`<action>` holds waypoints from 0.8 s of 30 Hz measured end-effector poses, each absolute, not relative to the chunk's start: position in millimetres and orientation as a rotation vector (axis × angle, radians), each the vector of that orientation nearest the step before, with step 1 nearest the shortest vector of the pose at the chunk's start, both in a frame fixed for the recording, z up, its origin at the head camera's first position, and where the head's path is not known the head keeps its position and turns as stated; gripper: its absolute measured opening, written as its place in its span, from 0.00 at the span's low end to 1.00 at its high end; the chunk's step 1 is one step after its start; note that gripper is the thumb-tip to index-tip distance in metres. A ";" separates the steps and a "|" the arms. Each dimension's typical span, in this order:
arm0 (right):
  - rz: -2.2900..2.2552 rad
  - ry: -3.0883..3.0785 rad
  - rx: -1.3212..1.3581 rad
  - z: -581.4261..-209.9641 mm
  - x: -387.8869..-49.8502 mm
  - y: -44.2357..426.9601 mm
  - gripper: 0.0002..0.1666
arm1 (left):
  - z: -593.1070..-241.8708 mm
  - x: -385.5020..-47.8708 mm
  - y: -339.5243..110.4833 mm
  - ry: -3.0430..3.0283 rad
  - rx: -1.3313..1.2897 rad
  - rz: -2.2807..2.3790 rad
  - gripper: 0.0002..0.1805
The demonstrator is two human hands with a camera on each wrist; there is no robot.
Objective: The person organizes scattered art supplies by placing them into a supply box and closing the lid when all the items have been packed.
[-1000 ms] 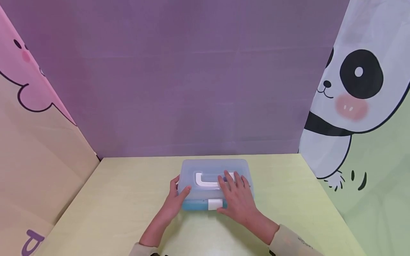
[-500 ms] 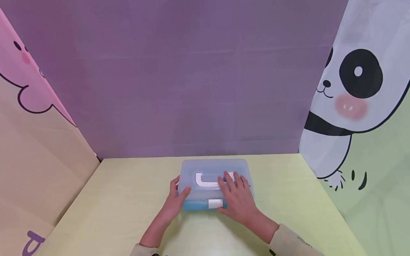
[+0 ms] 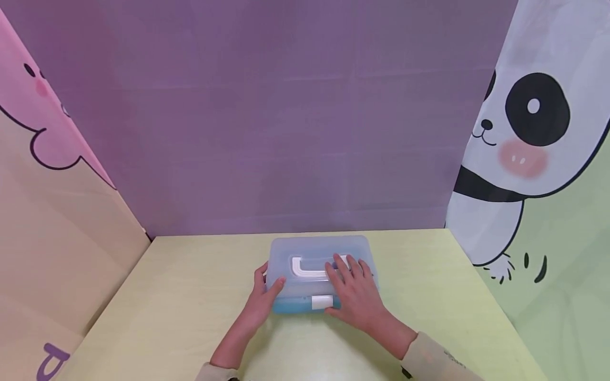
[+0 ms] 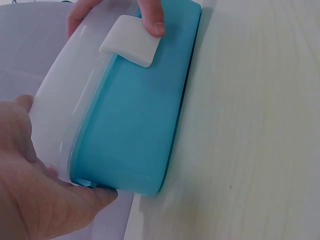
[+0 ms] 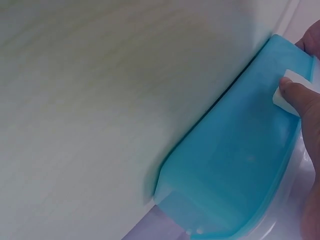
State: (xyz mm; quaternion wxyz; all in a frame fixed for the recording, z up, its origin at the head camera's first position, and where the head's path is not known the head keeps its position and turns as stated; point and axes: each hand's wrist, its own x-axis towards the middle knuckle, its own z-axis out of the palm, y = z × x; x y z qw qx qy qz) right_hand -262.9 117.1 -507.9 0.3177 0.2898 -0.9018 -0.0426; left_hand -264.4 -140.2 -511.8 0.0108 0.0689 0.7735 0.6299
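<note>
A plastic storage box (image 3: 314, 304) with a teal base and a clear, whitish lid (image 3: 310, 247) stands on the table. A white carry handle (image 3: 307, 274) lies in the lid's recess, and a white latch (image 3: 322, 302) sits on the front. My left hand (image 3: 259, 304) holds the box's left end, its thumb over the lid's front corner and its fingers partly hidden at the side. The right hand (image 3: 357, 296) rests on the lid with spread fingers, covering the handle's right part. In the left wrist view its thumb (image 4: 152, 20) touches the latch.
The pale table (image 3: 190, 296) extends around the box. A purple backdrop (image 3: 286, 132) rises behind it. Printed panels stand at both sides, a panda panel (image 3: 524, 211) on the right and a pink and beige panel (image 3: 57, 222) on the left.
The hands and the box keep nearly the same places. The latch's lower edge looks slightly higher than one second ago.
</note>
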 end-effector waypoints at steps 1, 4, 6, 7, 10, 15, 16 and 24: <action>-0.117 -2.373 0.763 -507.9 -263.5 117.7 0.65 | -511.3 -264.6 -139.6 2.413 0.215 1.966 0.40; -0.119 -2.372 0.770 -507.3 -264.3 118.6 0.65 | -511.3 -266.0 -139.3 2.411 0.204 1.959 0.39; -0.123 -2.373 0.768 -506.9 -264.3 118.6 0.64 | -511.8 -267.5 -139.3 2.403 0.197 1.955 0.39; -0.123 -2.372 0.767 -506.6 -264.4 118.4 0.64 | -511.9 -268.1 -139.3 2.400 0.194 1.958 0.39; -0.130 -2.376 0.758 -506.0 -264.4 117.8 0.63 | -512.4 -268.7 -139.1 2.405 0.198 1.958 0.39; -0.118 -2.396 0.754 -504.3 -263.5 116.4 0.63 | -511.2 -266.7 -139.1 2.434 0.197 1.954 0.40; -0.112 -2.400 0.755 -503.9 -263.1 116.2 0.63 | -511.1 -266.4 -139.3 2.437 0.193 1.955 0.40; -0.046 -2.361 0.773 -499.9 -256.6 118.6 0.56 | -510.8 -266.5 -141.2 2.445 0.167 1.937 0.40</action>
